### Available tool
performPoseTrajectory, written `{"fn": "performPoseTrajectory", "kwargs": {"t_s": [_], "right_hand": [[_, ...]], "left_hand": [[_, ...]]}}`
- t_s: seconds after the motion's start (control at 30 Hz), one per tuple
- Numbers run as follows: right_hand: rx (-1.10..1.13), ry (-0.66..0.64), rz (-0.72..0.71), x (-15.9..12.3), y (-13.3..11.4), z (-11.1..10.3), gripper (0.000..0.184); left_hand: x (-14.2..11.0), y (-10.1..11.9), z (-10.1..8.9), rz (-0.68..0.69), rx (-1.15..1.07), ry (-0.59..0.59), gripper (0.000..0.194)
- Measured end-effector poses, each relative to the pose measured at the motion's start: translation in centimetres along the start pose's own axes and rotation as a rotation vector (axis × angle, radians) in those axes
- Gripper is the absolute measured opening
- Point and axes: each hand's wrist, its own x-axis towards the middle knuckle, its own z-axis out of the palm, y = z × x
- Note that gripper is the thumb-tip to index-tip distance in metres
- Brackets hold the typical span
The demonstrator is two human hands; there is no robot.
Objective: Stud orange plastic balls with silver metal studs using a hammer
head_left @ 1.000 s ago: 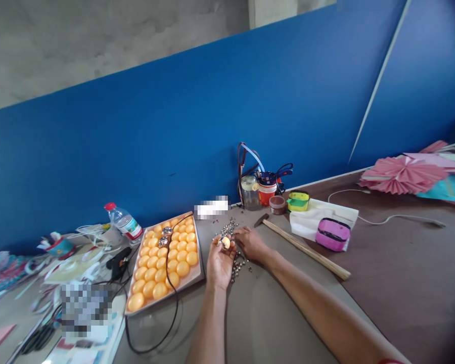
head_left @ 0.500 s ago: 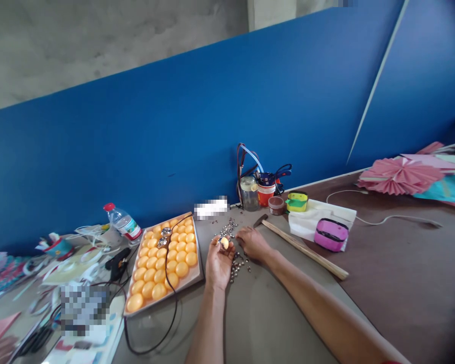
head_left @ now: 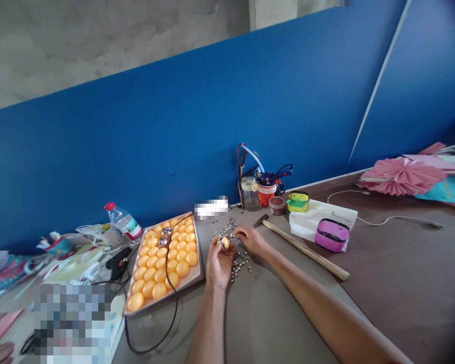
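My left hand [head_left: 219,265] is palm up, its fingers closed round an orange ball [head_left: 225,243] partly covered in shiny silver pieces. Just to its right, my right hand [head_left: 251,239] has thumb and fingertips pinched together; anything between them is too small to make out. Small silver studs [head_left: 235,277] lie scattered on the grey table around and behind both hands. Left of my left hand is a shallow box [head_left: 201,268] filled with rows of orange balls [head_left: 160,290]. Two silver-covered balls [head_left: 167,231] sit among them, and a black cord crosses the box.
Right of my hands lies a wooden-handled hammer [head_left: 307,250], with a purple pouch [head_left: 331,234] beyond it. A glass jar [head_left: 250,192] and a red cup [head_left: 267,195] stand by the blue partition. At left are a bottle [head_left: 125,222], a black glue gun [head_left: 118,263] and another person's fingers [head_left: 0,352].
My right hand has shifted slightly, its fingertips now lifted and pinched beside the ball rather than down by the studs. My left hand keeps its hold on the ball.
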Motion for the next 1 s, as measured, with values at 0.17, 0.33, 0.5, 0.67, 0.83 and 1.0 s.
{"fn": "performPoseTrajectory", "kwargs": {"t_s": [0.17, 0.33, 0.5, 0.67, 0.83, 1.0], "right_hand": [[0.507, -0.058, 0.221, 0.4, -0.8, 0.3, 0.011], [0.719, -0.083, 0.248, 0.1, -2.2, 0.4, 0.016], [0.705, -0.134, 0.260, -0.1, -3.0, 1.0, 0.013], [0.611, -0.156, 0.214, -0.3, -3.3, 1.2, 0.012], [0.568, -0.162, 0.211, -0.4, -3.3, 1.4, 0.014], [0.563, -0.167, 0.216, -0.4, -3.2, 1.5, 0.012]], "left_hand": [[0.2, -0.2, -0.1, 0.039, 0.008, 0.004, 0.026], [0.2, -0.3, 0.2, 0.078, -0.024, -0.002, 0.024], [0.1, -0.4, 0.3, 0.070, 0.008, -0.021, 0.025], [0.2, -0.5, 0.1, 0.085, -0.004, -0.022, 0.028], [0.2, -0.6, 0.0, 0.102, 0.032, -0.035, 0.030], [0.3, -0.7, -0.1, 0.111, 0.064, -0.039, 0.032]]}}
